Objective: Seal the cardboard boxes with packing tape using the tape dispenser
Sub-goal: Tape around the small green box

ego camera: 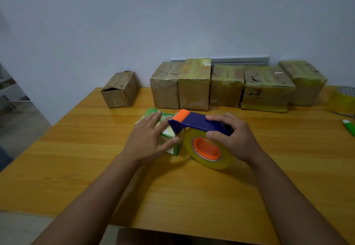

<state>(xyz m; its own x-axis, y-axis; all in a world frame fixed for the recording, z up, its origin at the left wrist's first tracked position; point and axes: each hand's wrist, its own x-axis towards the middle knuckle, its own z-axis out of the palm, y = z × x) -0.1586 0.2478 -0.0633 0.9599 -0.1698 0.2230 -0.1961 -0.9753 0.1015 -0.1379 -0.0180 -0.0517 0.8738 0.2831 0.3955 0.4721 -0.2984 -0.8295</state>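
The fingers of the left hand are laid straight and slightly spread on a small green box on the table. The tape dispenser is gripped by the right hand, its orange tip held just beside the left fingertips over the box.

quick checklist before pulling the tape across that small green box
1. Left hand lies flat on the green box, steadying it: ok.
2. Right hand grips the tape dispenser: ok.
3. Tape roll sits in the dispenser: ok.
4. Orange front end of the dispenser sits over the box: ok.
5. Tape end stuck to the box: cannot tell.
6. Bare table toward the person for the pull: ok.
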